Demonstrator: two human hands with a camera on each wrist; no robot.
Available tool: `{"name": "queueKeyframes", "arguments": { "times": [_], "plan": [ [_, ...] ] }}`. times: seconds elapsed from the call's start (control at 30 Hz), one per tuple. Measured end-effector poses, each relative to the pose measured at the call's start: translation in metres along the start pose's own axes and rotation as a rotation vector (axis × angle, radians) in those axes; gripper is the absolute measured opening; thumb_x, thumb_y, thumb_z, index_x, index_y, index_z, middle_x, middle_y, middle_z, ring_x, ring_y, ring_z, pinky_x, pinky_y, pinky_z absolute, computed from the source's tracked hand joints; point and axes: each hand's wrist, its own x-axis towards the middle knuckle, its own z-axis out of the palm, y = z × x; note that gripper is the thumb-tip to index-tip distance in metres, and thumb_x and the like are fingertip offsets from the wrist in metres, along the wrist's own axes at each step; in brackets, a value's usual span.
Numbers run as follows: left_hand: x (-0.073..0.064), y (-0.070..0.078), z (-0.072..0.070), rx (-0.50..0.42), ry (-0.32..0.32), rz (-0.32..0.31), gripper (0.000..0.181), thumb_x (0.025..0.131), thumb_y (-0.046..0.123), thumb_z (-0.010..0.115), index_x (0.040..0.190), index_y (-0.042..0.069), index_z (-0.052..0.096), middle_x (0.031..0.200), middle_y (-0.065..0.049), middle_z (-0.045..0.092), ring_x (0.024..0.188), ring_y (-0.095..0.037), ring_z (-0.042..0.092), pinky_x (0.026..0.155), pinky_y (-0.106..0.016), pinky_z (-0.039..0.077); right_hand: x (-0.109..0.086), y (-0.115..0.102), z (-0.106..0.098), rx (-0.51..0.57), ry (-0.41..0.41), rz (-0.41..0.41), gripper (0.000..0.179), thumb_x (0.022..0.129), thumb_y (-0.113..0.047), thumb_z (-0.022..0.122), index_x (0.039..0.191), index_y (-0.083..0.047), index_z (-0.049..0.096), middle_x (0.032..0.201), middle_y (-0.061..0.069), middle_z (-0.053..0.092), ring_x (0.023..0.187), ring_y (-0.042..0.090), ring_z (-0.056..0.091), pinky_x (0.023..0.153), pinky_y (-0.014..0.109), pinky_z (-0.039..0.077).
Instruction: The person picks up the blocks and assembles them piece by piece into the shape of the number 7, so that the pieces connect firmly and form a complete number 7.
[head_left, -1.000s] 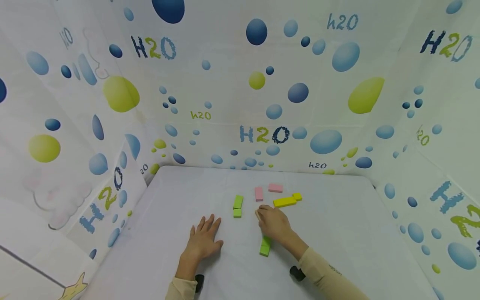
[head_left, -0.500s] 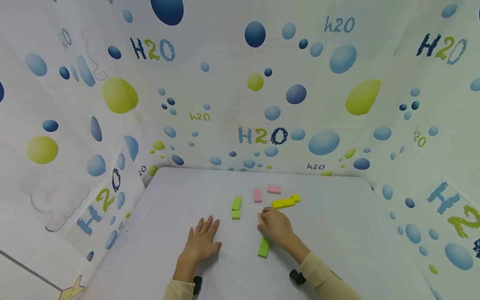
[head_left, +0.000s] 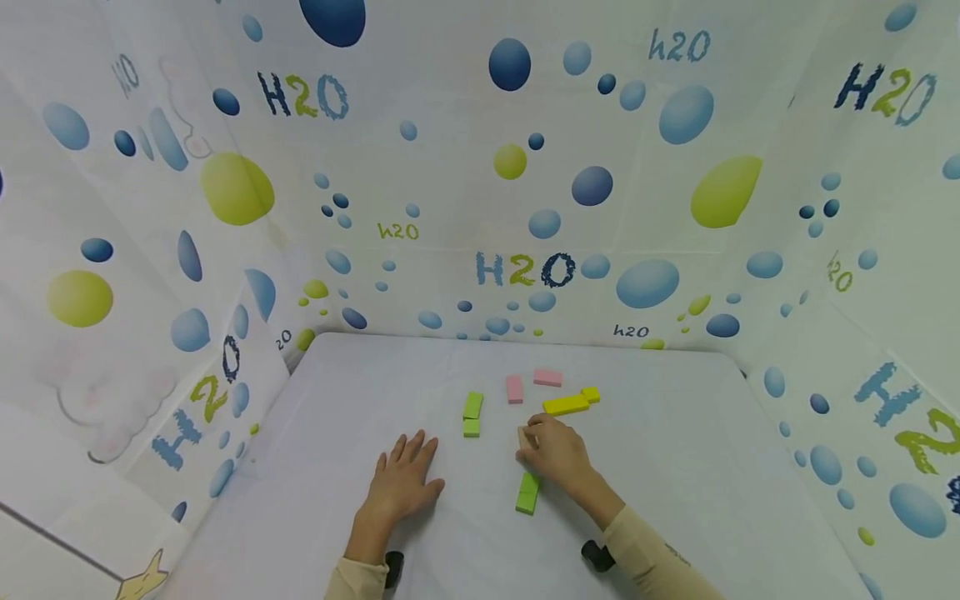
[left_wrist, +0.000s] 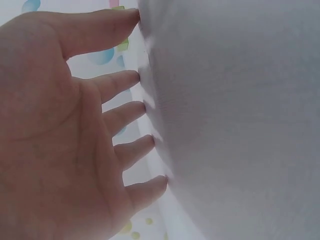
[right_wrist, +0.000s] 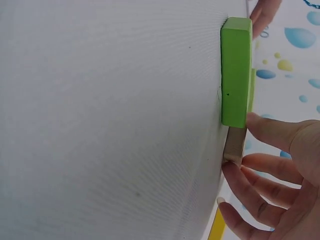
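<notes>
In the head view my right hand [head_left: 557, 452] pinches a plain wooden block [head_left: 522, 435] on the white table, its fingers covering much of the block. The right wrist view shows this wooden block [right_wrist: 234, 145] between thumb and fingers, beyond the end of a green block [right_wrist: 236, 72]. That green block [head_left: 527, 494] lies just below my right hand in the head view. My left hand [head_left: 402, 487] rests on the cloth with fingers spread and holds nothing. In the left wrist view its fingertips [left_wrist: 131, 76] touch the white surface.
Two green blocks [head_left: 472, 407] lie end to end between the hands, farther up the table. Beyond the right hand are a long yellow block [head_left: 566, 405] with a small yellow block [head_left: 591, 395] at its end, and two pink blocks [head_left: 513, 389]. A printed curtain [head_left: 450, 167] surrounds the table.
The right hand has shifted very slightly, and the wooden block has turned a little and moved slightly right. My left hand stays in place.
</notes>
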Motion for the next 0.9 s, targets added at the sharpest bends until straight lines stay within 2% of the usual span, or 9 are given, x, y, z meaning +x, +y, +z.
{"name": "queueKeyframes", "arguments": {
  "times": [0.4,0.5,0.73,0.9],
  "plan": [
    [0.001,0.002,0.004,-0.005,0.085,0.044,0.060,0.096,0.030,0.071,0.146,0.000,0.056,0.156,-0.025,0.046,0.149,-0.051,0.033,0.119,-0.066,0.030,-0.007,0.001,-0.002,0.027,0.030,0.016,0.044,0.084,-0.035,0.088,0.114,-0.003,0.080,0.123,0.007,0.071,0.111,0.029,0.069,0.087,0.044,0.061],
    [0.002,0.005,0.002,-0.009,0.118,0.065,0.060,0.096,0.029,0.072,0.145,-0.002,0.056,0.154,-0.026,0.048,0.147,-0.051,0.036,0.119,-0.064,0.032,-0.010,0.001,-0.002,0.025,0.033,0.005,0.043,0.085,-0.033,0.087,0.115,-0.003,0.080,0.123,0.006,0.071,0.110,0.028,0.070,0.085,0.043,0.061],
    [0.003,0.017,0.001,-0.052,0.146,0.063,0.061,0.095,0.028,0.074,0.146,0.000,0.055,0.153,-0.025,0.049,0.147,-0.049,0.038,0.119,-0.061,0.034,-0.012,0.003,-0.002,0.037,0.046,0.000,0.042,0.084,-0.033,0.088,0.113,-0.003,0.080,0.121,0.005,0.071,0.100,0.025,0.071,0.078,0.039,0.061],
    [0.003,0.024,0.002,-0.076,0.157,0.074,0.061,0.095,0.029,0.075,0.146,0.001,0.056,0.153,-0.023,0.050,0.147,-0.048,0.039,0.117,-0.062,0.036,-0.013,0.004,0.000,0.046,0.068,0.009,0.042,0.083,-0.034,0.089,0.111,-0.004,0.081,0.116,0.005,0.072,0.096,0.023,0.070,0.079,0.040,0.060]
  ]
}}
